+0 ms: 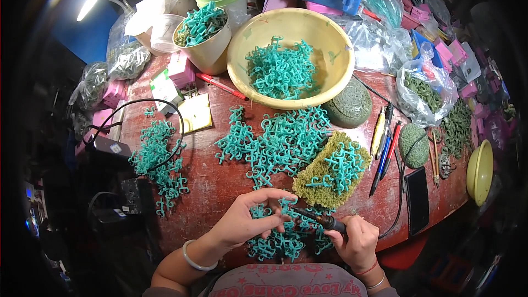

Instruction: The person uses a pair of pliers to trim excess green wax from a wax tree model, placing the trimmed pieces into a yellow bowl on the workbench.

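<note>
My right hand [355, 242] is closed round the black handle of a soldering-iron-like tool [329, 222], whose dark shaft points left. In my left hand [250, 214] a small green hooked wax piece [287, 201] is pinched between the fingers, at the tool's tip. Whether the tip touches it I cannot tell. Below both hands lies a pile of similar green pieces [275, 246]. Just beyond is a yellow-green sponge-like pad [314, 186] with several green pieces [346, 165] on it. A larger heap [286, 140] spreads over the red table behind.
A yellow basin [335, 71] holds more green pieces at the back. Another pile [159, 159] lies left, beside a looped black cable [182, 126]. To the right are pens [387, 151], a dark phone [417, 201], a green stone [414, 146] and plastic bags [426, 91].
</note>
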